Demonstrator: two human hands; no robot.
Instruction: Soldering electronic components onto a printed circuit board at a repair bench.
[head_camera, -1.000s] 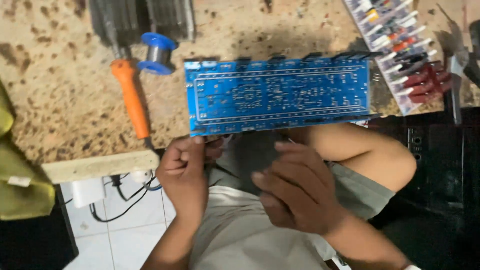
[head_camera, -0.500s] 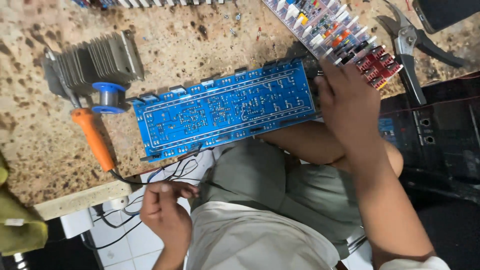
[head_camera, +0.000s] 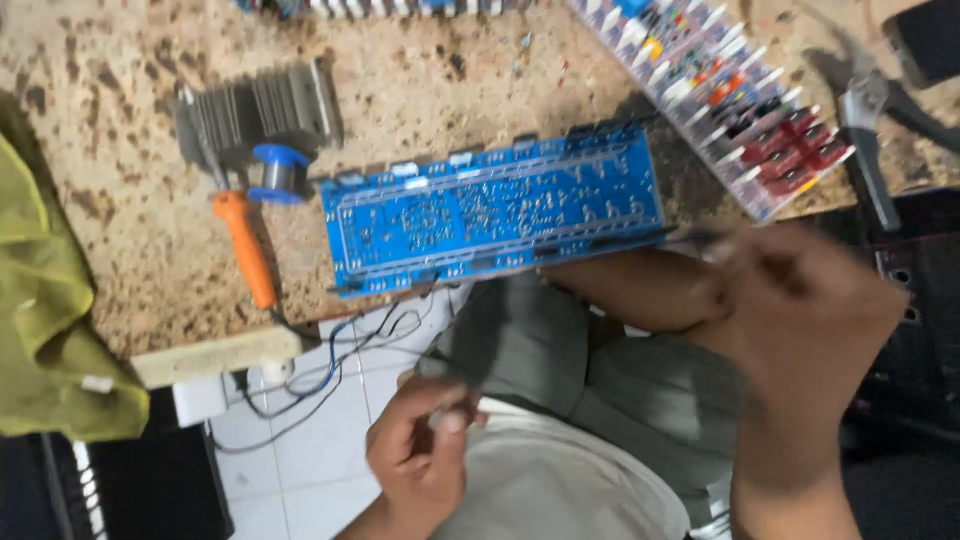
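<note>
While the blue circuit board (head_camera: 495, 222) lay solder side up at mid-frame on the speckled surface (head_camera: 420, 80), its lower edge overhanging the rim, the right hand (head_camera: 800, 310) sat blurred at the board's lower right corner; whether it held anything, cannot tell. Left hand (head_camera: 420, 450) was low in centre frame over the lap, fingers pinched narrow on something small and pale, too blurred to name. Orange-handled soldering iron (head_camera: 245, 248) lay left of the board, blue solder spool (head_camera: 279, 172) against a grey heatsink (head_camera: 255, 110) above it. Component tray (head_camera: 720, 90) upper right, pliers (head_camera: 865, 130) beside it. Green cloth (head_camera: 45, 320) at left edge.
</note>
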